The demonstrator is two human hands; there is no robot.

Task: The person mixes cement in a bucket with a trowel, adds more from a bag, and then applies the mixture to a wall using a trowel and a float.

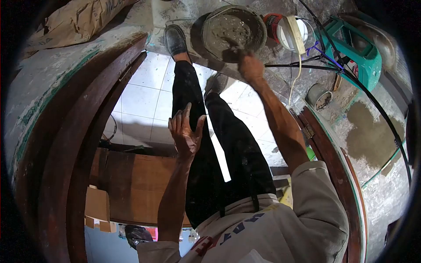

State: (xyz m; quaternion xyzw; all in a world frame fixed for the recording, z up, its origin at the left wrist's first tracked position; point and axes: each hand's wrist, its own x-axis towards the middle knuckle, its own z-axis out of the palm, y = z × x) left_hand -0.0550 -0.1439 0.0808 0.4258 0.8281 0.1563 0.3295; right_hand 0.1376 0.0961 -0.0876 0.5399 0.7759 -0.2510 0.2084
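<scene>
My right hand (pixel 251 69) is closed at the near rim of a round bucket (pixel 205 36). It grips what looks like a trowel (pixel 232 55), a dark, blurred shape whose blade dips toward the bucket; its handle is hidden in my fist. Wet grey mortar (pixel 226 30) fills much of the bucket, with a lumpy surface. My left hand (pixel 186 131) hovers over my left thigh with fingers spread and holds nothing.
Right of the bucket stand a red-and-white pail (pixel 272 27), a power strip (pixel 296 35) with cable, and a green plastic stool (pixel 366 57). A small mortar-stained pot (pixel 319 97) sits nearby. Wooden door frames (pixel 83 127) flank me; a paper sack (pixel 74 24) lies upper left.
</scene>
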